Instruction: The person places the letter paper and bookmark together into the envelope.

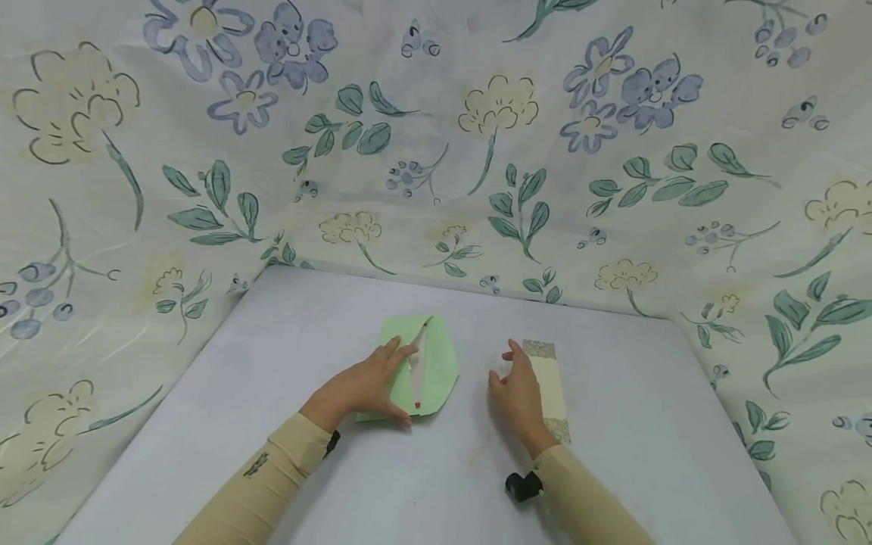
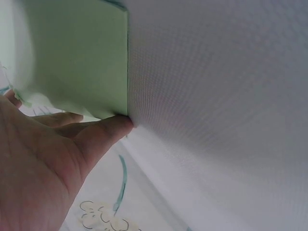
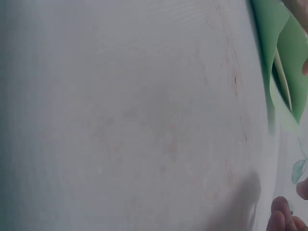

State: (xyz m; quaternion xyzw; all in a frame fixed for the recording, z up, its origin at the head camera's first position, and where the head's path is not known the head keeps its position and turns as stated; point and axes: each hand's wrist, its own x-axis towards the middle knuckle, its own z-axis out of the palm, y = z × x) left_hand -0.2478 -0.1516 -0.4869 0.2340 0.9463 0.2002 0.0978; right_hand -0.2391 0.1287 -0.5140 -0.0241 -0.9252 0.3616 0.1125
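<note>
The spread left hand [image 1: 365,387] rests on the green paper [image 1: 440,367], left of the strip [image 1: 551,382]; the right hand [image 1: 520,393], fingers apart, holds nothing. Steady left-hand pressure should stop the paper sliding.

Matt and grainy finishes
The green folded piece [image 1: 443,367] looks like matt paper, the cream strip [image 1: 550,390] grainy at its ends, the tabletop [image 1: 436,484] finely textured, the floral sheeting [image 1: 422,136] faintly glossy.
</note>
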